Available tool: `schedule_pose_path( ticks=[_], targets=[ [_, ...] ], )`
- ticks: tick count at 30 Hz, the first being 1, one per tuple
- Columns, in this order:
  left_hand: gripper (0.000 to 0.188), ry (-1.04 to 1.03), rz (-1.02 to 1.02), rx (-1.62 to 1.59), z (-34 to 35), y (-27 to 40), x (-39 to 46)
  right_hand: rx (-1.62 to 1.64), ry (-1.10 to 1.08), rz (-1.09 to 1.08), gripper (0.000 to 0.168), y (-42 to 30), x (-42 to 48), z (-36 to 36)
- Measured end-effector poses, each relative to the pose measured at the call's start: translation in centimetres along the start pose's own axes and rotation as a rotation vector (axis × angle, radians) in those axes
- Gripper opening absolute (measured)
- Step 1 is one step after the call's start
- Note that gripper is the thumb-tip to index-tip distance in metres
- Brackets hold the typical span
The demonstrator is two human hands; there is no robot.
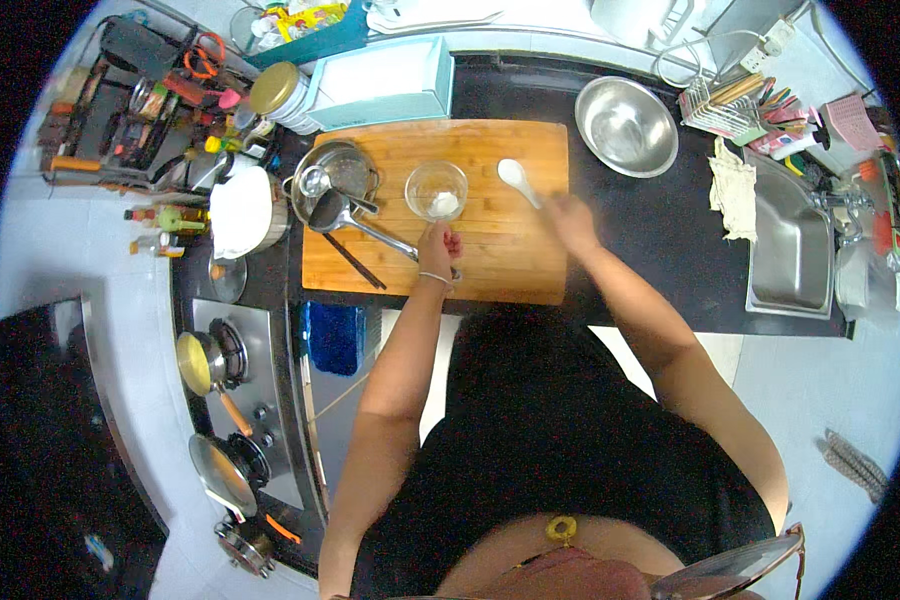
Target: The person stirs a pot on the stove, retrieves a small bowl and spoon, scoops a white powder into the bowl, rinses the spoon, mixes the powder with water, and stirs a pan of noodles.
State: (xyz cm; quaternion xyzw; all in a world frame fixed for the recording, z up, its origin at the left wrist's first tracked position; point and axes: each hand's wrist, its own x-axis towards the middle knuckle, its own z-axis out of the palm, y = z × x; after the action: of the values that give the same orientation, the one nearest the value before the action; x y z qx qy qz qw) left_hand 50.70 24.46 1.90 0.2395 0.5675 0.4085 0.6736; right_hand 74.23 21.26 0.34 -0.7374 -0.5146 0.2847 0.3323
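Observation:
On the wooden cutting board stands a small glass bowl with a heap of white powder inside. My left hand, fingers curled, is at the near rim of this bowl; whether it grips the rim is hard to tell. My right hand holds a white spoon by its handle, over the right part of the board. Left of the bowl is a metal pot with a small ladle in it. A larger ladle and dark chopsticks lie close by.
A steel mixing bowl sits right of the board, before the sink and a cloth. Behind the board are a light-blue box and a gold-lidded jar. Pans, including a saucepan, stand on the gas stove at left.

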Motion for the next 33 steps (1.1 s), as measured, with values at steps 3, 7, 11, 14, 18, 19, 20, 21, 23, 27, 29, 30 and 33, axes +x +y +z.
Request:
schedule_pose_path(
  ticks=[3,7,11,14,18,19,20,21,23,27,29,30,33],
  targets=[
    [0.025,-0.033,0.131,0.073,0.0,-0.6,-1.7,0.55,-0.334,0.473,0.022,-3.2,1.1,-0.3],
    [0.025,-0.069,0.16,0.005,0.9,-1.4,-3.5,0.847,-0.304,0.441,0.018,-2.2,0.0,0.3],
    [0.025,-0.065,0.159,-0.014,2.3,-4.5,-4.2,0.929,-0.128,0.31,0.013,-2.7,-4.5,-4.2],
    [0.026,-0.054,0.139,-0.033,4.1,-6.6,-5.0,0.918,-0.067,0.253,0.012,-5.1,-9.3,-10.8],
    [0.027,-0.093,0.055,-0.035,5.4,-7.8,-6.7,0.873,0.034,0.162,0.014,-3.6,-13.4,-16.2],
    [0.027,-0.093,0.039,-0.027,5.5,-8.3,-6.9,0.862,0.062,0.146,0.014,-3.4,-14.4,-17.3],
    [0.027,-0.097,0.058,0.013,5.9,-8.7,-7.2,0.852,0.096,0.129,0.014,-3.1,-15.2,-18.7],
    [0.027,-0.068,0.0,0.031,6.0,-8.9,-7.5,0.842,0.125,0.113,0.014,-2.7,-15.9,-19.9],
    [0.026,-0.1,0.014,0.021,6.2,-9.7,-7.8,0.84,0.154,0.108,0.014,-1.4,-16.7,-22.5],
    [0.019,0.059,0.058,0.135,6.5,-9.5,-9.5,0.872,0.186,0.141,0.015,1.1,-17.9,-27.5],
    [0.017,0.465,0.354,0.339,8.1,-9.9,-11.8,0.876,0.205,0.156,0.014,3.1,-18.3,-29.9],
    [0.017,0.431,0.552,0.264,9.8,-10.6,-12.7,0.879,0.212,0.162,0.014,4.2,-18.4,-31.2],
    [0.018,-0.107,0.49,0.196,24.3,-11.9,-19.9,0.904,0.203,0.144,0.014,8.4,-18.2,-34.7]
  ],
)
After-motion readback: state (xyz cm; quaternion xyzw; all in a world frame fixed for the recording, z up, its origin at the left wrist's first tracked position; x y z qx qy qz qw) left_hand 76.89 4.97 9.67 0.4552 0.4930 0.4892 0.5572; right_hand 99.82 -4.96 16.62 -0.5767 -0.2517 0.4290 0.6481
